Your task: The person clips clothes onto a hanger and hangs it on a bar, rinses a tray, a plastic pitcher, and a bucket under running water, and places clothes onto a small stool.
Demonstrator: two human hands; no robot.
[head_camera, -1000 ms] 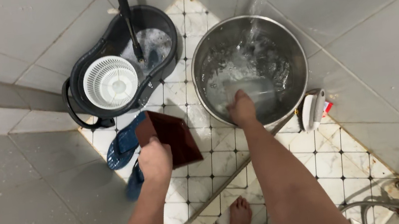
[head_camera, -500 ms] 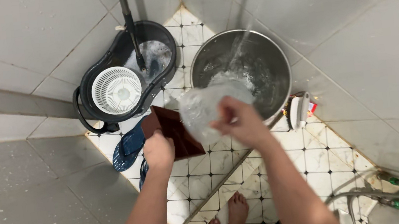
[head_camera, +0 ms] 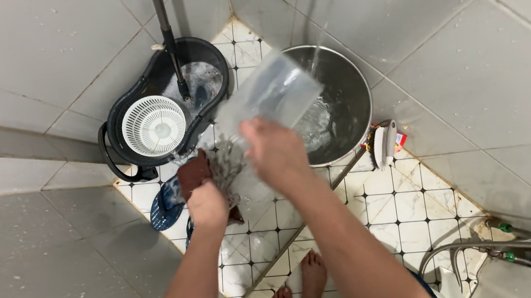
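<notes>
The right hand [head_camera: 273, 149] grips a clear jug [head_camera: 267, 95], tipped, pouring water onto a brown tray [head_camera: 194, 174] clasped in the left hand [head_camera: 207, 205] just beside and below it.

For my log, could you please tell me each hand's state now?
Left hand: closed on a brown tray.
Right hand: closed on a clear scoop, pouring water.

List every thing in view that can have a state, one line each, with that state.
clear scoop: tipped, pouring water
brown dustpan: held tilted, water running over it
steel basin: holds water, stream falling in
mop bucket: foamy water inside, mop handle standing in it
right hand: gripping the scoop
left hand: gripping the dustpan
</notes>
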